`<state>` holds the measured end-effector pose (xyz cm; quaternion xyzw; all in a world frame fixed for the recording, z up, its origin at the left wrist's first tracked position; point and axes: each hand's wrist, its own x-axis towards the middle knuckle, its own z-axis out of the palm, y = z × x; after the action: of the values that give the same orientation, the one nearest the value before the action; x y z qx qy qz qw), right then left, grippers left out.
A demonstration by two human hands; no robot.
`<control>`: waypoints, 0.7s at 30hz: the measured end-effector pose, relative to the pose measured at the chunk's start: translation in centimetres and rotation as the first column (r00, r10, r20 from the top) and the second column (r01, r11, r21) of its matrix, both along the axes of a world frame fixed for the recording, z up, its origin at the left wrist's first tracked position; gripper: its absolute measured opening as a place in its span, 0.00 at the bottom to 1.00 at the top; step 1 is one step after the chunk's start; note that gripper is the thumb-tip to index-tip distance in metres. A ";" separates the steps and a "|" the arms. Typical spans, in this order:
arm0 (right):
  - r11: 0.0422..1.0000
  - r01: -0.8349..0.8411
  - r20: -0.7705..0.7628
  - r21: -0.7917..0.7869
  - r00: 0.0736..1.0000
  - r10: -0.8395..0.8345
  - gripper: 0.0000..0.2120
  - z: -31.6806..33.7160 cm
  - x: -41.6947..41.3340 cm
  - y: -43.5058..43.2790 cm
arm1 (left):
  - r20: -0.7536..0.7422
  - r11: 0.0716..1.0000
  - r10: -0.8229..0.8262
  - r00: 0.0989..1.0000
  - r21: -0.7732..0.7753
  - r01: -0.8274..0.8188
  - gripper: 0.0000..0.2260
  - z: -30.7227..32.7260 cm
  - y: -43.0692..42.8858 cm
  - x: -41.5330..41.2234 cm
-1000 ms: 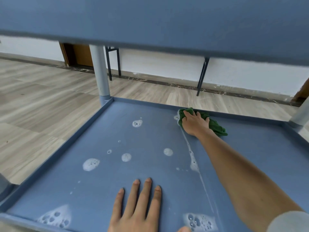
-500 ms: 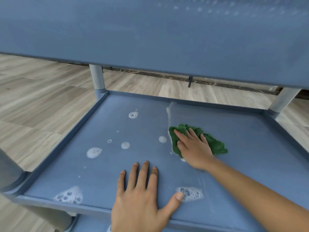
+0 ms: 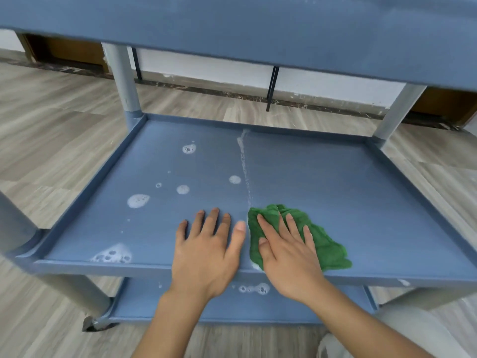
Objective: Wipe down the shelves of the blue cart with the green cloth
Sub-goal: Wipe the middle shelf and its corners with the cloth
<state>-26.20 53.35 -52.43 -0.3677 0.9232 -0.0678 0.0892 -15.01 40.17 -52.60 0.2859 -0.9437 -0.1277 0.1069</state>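
The blue plastic cart (image 3: 335,189) has its middle shelf in view, with the left hand (image 3: 206,251) flat at the shelf's near edge, fingers spread. Just beside it the right hand (image 3: 286,257), fingers straight and slightly apart, presses the crumpled green cloth (image 3: 327,246) onto the shelf's near edge. White foam patches (image 3: 138,201) dot the shelf's left half, and 1 thin foam streak (image 3: 244,161) runs from the cloth to the shelf's far rim.

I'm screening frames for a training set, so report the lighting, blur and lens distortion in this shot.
Head view: soft, even light, no glare on the middle shelf, barely any shadow beside the left hand or the right hand. Head view: the upper shelf near the lens is smeared, while the foam patches and green cloth look sharp. Head view: wide-angle bending splays the cart posts outward.
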 end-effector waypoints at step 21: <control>0.998 0.059 0.019 -0.007 0.998 -0.058 0.27 -0.4 -16.7 -17.1 | 0.056 0.984 -0.170 0.984 -0.045 0.173 0.25 -0.1 -3.3 2.0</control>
<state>-42.88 36.23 -52.83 -0.3402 0.9324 -0.0773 0.0947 -13.02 36.88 -52.66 0.2041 -0.9701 -0.1053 0.0783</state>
